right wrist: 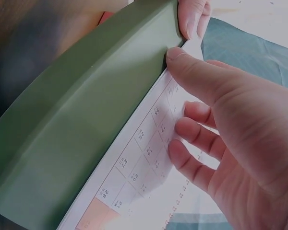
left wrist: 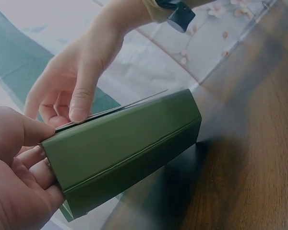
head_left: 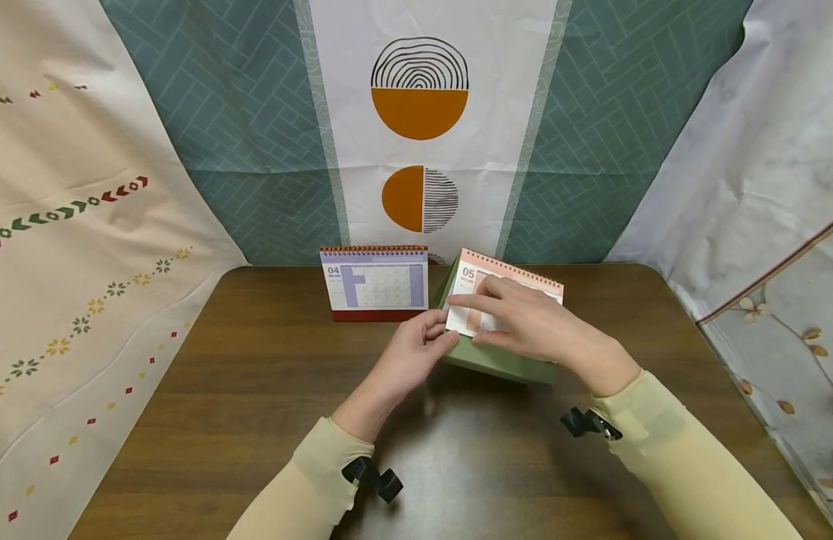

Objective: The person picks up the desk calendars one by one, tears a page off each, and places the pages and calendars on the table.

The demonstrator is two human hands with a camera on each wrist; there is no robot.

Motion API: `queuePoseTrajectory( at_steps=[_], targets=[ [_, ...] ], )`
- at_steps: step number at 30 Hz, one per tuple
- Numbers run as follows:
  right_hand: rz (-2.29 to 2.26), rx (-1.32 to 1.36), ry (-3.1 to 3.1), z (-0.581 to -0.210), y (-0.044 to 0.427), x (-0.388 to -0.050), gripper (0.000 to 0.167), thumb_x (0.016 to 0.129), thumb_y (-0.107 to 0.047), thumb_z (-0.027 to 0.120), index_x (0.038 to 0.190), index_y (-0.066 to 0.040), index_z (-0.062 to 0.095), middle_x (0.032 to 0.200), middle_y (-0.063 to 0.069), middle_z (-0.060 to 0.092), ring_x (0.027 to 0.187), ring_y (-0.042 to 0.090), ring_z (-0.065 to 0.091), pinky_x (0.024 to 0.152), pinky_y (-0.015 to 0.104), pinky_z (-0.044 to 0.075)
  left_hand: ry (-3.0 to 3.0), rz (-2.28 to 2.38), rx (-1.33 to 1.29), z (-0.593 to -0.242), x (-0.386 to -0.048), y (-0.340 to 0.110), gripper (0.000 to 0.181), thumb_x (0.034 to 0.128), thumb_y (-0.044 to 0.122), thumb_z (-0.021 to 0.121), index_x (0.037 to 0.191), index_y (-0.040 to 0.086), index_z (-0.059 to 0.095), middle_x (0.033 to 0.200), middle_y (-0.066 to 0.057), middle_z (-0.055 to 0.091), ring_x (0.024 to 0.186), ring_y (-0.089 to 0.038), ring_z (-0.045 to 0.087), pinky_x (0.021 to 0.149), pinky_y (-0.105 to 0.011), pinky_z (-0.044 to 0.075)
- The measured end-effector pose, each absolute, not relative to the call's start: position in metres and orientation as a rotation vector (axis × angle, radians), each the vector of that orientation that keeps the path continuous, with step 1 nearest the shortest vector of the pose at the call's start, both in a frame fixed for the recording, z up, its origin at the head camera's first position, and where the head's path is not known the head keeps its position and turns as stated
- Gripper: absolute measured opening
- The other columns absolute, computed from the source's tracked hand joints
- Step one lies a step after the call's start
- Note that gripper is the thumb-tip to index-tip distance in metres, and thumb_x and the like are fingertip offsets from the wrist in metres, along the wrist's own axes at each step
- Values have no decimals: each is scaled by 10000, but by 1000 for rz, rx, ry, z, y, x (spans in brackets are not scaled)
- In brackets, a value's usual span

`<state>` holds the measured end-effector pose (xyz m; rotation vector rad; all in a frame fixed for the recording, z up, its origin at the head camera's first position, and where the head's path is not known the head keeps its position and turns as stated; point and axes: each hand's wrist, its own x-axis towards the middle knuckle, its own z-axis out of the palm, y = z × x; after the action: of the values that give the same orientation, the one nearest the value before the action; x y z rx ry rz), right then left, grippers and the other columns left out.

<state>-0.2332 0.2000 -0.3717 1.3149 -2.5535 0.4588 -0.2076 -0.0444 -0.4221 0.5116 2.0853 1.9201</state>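
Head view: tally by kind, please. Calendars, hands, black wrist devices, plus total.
Calendars: 2 (green-based calendar, red-based calendar)
Hands: 2 (left hand, right hand)
Black wrist devices: 2 (left wrist device, right wrist device)
Total: 6

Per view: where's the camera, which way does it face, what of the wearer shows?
Head: on the head, facing forward and down at the table, purple calendar and green-based calendar; left hand, right hand and sleeves show.
Left wrist: worn there, facing the green base; left hand at left, right hand and sleeve above.
Right wrist: worn there, facing green base and page; right hand at right, part of left hand at top.
Both wrist views share the green base.
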Motion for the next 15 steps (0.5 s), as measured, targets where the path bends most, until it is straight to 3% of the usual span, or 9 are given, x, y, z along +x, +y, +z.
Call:
queuePoseTrajectory(
  at_steps=[10, 15],
  targets=[
    [480, 1308, -2558, -373, 203, -232, 677, 906, -276, 950, 1516, -179, 672, 1102, 28, 639, 922, 162, 565, 744, 337, 515, 2087, 1923, 498, -423, -208, -45, 419, 1125, 94, 644, 1525, -17, 589, 1366, -129, 755, 1131, -186, 730, 1019, -361, 576],
    [516, 1276, -2512, -376, 205, -230, 442, 946, -185, 913, 1352, -122, 751, 1127, 25, 697, 929, 159, 619, 778, 359, 555, 2083, 1956, 459, -424, -210, -45, 426, 1120, 87, 650, 1525, -28, 589, 1373, -134, 751, 1143, -176, 727, 1003, -330, 575]
  ],
)
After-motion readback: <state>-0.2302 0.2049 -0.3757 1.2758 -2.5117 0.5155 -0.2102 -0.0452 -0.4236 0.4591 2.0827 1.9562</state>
